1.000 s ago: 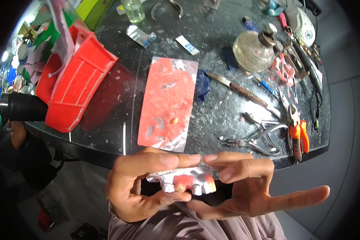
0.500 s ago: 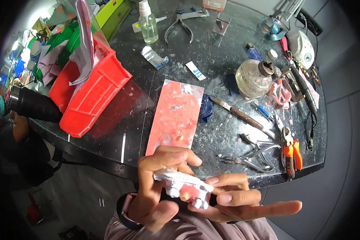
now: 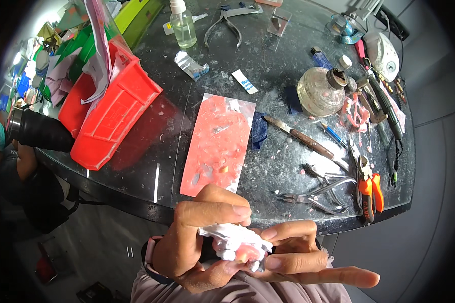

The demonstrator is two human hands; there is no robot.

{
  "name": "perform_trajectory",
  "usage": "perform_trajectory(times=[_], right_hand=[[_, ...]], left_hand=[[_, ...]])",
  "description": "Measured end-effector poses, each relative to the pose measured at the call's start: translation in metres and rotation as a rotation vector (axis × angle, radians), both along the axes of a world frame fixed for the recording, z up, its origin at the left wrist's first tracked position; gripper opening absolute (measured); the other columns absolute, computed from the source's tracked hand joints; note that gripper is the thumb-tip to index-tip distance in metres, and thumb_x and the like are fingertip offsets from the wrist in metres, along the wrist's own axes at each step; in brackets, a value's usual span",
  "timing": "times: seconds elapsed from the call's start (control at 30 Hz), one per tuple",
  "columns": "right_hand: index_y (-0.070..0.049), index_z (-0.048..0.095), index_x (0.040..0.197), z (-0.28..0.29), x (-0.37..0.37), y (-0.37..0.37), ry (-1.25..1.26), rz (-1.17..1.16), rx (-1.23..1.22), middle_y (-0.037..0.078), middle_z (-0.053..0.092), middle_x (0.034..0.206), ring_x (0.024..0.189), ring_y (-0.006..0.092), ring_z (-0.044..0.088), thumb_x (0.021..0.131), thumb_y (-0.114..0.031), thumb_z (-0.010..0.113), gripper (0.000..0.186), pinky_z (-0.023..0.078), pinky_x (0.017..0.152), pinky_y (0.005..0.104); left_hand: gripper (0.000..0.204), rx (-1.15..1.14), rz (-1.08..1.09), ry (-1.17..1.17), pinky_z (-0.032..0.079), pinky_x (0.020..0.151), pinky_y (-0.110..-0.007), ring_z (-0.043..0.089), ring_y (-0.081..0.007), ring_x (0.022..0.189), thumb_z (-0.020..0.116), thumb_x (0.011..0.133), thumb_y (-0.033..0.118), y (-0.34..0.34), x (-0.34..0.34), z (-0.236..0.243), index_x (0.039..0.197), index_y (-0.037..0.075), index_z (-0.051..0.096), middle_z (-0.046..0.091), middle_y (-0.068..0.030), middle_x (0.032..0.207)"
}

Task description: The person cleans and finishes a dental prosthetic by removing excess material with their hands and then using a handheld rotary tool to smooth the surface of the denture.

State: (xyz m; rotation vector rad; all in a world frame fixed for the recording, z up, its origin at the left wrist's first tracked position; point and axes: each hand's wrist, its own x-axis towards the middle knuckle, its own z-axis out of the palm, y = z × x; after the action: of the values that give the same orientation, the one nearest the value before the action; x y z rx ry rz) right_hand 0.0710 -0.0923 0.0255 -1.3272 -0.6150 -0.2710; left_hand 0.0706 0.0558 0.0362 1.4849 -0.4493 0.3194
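Both my hands hold a small white plaster dental cast with pink wax just below the near edge of the black worktable. My left hand wraps over the cast from the left, fingers curled on its top. My right hand supports it from the right and beneath, thumb on the side, index finger stretched out to the right. Directly above my hands lies a metal plate smeared with pink wax.
A red plastic bin with papers stands at the left. A glass spirit lamp, a wax knife, several pliers, orange-handled cutters and a spray bottle lie on the table. A person sits at far left.
The view shifted so the table sits lower and nearer. My hands drew closer together around the cast, and my left fingers now curl over its top.
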Motion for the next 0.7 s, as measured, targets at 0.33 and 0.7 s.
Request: perform_trajectory(times=[0.33,0.7], right_hand=[[0.000,0.067,0.078,-0.012,0.004,0.000,-0.189,-0.099,0.041,0.025,0.056,0.090,0.083,0.0285,0.063,0.067,0.002,0.070,0.012,0.055,0.076,0.0348],[-0.006,0.055,0.081,0.004,0.007,-0.006,-0.142,-0.053,-0.168,0.009,0.054,0.082,0.077,0.0216,0.058,0.056,0.002,0.080,0.037,0.058,0.074,0.0361]], left_hand=[[0.049,0.027,-0.071,-0.036,0.046,0.049,-0.025,0.048,-0.0148,0.056,0.064,0.077,0.020,-0.001,0.008,0.001,0.109,-0.001,0.033,0.047,-0.0204,0.087],[0.044,-0.040,-0.111,0.038,0.046,0.068,-0.033,0.052,-0.0245,0.085,0.055,0.083,0.015,0.002,-0.002,-0.002,0.114,-0.007,0.034,0.046,-0.0254,0.102]])
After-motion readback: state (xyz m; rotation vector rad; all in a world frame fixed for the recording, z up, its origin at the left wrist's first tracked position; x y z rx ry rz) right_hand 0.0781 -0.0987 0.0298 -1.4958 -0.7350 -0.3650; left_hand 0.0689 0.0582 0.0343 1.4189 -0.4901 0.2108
